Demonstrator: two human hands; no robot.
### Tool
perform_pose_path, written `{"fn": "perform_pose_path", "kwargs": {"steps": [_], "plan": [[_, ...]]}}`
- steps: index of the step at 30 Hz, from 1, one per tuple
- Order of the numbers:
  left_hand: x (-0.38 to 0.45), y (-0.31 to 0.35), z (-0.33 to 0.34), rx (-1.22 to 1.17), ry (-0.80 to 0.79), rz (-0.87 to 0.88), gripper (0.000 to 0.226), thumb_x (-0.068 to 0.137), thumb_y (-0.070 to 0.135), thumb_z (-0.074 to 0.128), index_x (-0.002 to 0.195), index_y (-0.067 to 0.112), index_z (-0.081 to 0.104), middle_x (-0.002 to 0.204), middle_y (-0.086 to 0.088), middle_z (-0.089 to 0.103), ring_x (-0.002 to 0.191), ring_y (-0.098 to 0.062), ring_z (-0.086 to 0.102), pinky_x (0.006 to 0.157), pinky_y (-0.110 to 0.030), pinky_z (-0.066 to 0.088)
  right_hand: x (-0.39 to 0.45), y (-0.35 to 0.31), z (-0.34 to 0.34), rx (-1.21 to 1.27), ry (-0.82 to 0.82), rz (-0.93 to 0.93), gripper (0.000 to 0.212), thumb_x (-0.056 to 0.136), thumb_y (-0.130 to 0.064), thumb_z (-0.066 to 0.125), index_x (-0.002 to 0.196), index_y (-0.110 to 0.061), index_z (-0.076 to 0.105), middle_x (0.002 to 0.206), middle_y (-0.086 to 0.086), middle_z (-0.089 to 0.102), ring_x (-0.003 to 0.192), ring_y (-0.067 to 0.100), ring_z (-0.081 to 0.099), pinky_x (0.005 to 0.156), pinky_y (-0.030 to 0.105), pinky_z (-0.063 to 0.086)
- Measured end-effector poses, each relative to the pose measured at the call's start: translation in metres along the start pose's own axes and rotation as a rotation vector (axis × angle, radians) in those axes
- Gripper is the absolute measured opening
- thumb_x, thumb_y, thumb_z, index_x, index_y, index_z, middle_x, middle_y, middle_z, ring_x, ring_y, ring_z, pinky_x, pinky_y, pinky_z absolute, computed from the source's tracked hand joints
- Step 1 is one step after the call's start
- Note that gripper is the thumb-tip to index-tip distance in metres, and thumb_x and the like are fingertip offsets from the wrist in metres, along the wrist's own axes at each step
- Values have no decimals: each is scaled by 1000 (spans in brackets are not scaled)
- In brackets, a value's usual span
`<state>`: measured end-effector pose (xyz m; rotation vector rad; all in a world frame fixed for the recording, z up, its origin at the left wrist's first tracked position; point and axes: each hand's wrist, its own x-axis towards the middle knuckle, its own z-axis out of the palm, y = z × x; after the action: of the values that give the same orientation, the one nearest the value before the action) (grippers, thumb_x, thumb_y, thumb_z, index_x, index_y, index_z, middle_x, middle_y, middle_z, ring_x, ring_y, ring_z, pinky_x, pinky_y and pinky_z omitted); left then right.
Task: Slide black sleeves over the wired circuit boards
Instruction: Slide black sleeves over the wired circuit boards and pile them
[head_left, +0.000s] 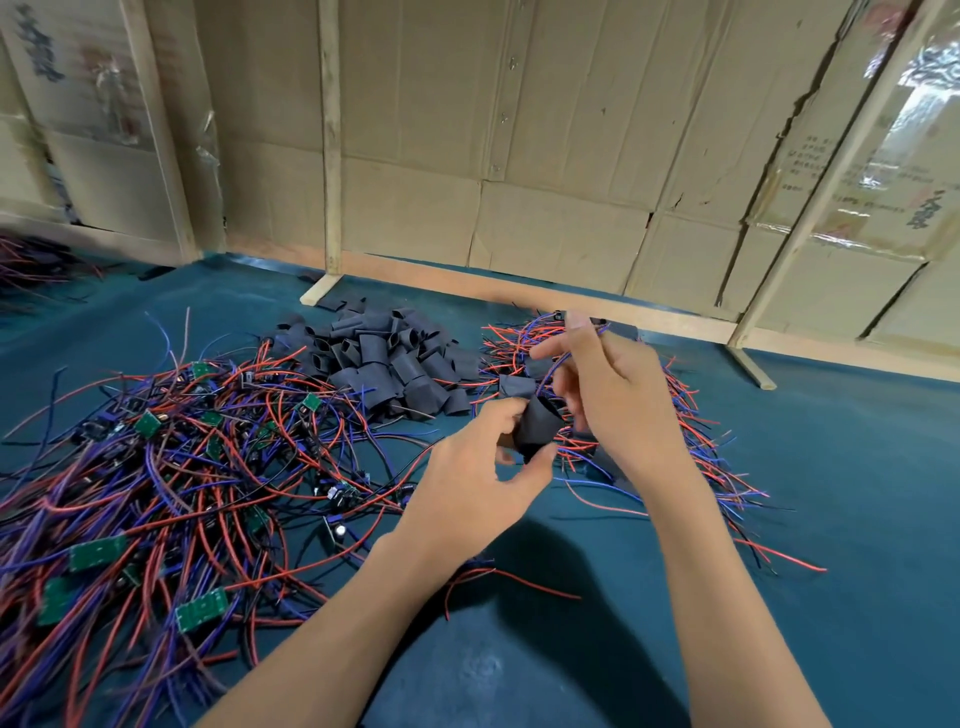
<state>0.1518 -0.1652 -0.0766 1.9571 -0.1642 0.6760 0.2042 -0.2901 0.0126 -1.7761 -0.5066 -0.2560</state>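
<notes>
the left hand (483, 467) holds a black sleeve (537, 426) above the blue table (831, 467). thumb and fingers are curled round the lower end of the sleeve and clamp it; the upper end of the sleeve points up and away from the fingertips toward the right hand (608, 384).

the right hand sits just beyond and to the right of the sleeve. its index finger and thumb pinch a bundle of wires (569, 353) that runs from the fingertips down to the upper end of the sleeve; the remaining fingers are loosely curled. the circuit board on these wires cannot be made out, whether inside the sleeve or behind the fingers.

beyond the left fingertips lies a heap of loose black sleeves (384, 364). to the left of the left hand lies a tangled pile of wired circuit boards (156, 467) with green boards and red, blue and black leads. behind and below the right hand lies a second pile (691, 431) of red and blue wires. cardboard panels (545, 130) in wooden frames stand at the far table edge.
</notes>
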Motion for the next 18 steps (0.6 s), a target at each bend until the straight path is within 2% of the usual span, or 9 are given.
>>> {"fn": "perform_pose_path", "kwargs": {"steps": [1, 4, 7, 9, 13, 15, 18], "plan": [[0, 0, 0, -64, 3, -17, 45, 79, 57, 63, 119, 48, 46, 105, 28, 67, 78, -3, 69, 76, -18, 53, 1, -1, -1, 76, -30, 23, 45, 106, -39, 48, 80, -15, 75, 55, -4, 58, 47, 9, 50, 44, 23, 40], [1, -3, 2, -282, -36, -61, 41, 83, 45, 69, 120, 32, 58, 103, 12, 72, 77, -19, 73, 72, -39, 60, 3, 0, -8, 283, -128, 46, 25, 97, -23, 65, 80, -5, 73, 65, 7, 67, 52, 16, 58, 44, 26, 48], [5, 3, -2, -528, -103, -174, 24, 84, 30, 73, 106, 23, 65, 95, -4, 76, 74, -27, 72, 66, -36, 57, 4, 8, -15, 389, -181, 27, 15, 86, -20, 70, 82, -8, 76, 78, 10, 72, 61, 18, 64, 49, 24, 49], [9, 7, -8, -738, -221, -264, 15, 85, 29, 71, 97, 20, 69, 95, -14, 75, 73, -35, 70, 62, -35, 54, 2, 15, -18, 418, -158, -2, 13, 86, -22, 73, 88, -12, 80, 80, 10, 72, 64, 17, 64, 49, 24, 48], [12, 11, -17, -1045, -551, -498, 50, 79, 37, 70, 112, 0, 67, 94, -18, 73, 71, -34, 71, 60, -33, 55, -2, 25, -19, 392, -50, -50, 30, 82, -41, 80, 96, -15, 81, 71, 4, 64, 56, 19, 49, 51, 26, 43], [12, 10, -19, -1145, -681, -567, 51, 75, 40, 78, 111, 4, 73, 91, -14, 73, 70, -29, 70, 63, -32, 55, -6, 29, -18, 410, -20, -37, 35, 80, -46, 81, 95, -15, 81, 71, 5, 64, 55, 20, 48, 51, 27, 43], [11, 11, -22, -1210, -763, -626, 56, 74, 48, 80, 113, 9, 75, 90, -8, 73, 72, -21, 70, 66, -29, 56, -9, 35, -17, 453, 1, -27, 33, 80, -46, 81, 91, -14, 80, 77, 10, 69, 56, 20, 50, 50, 29, 41]]}}
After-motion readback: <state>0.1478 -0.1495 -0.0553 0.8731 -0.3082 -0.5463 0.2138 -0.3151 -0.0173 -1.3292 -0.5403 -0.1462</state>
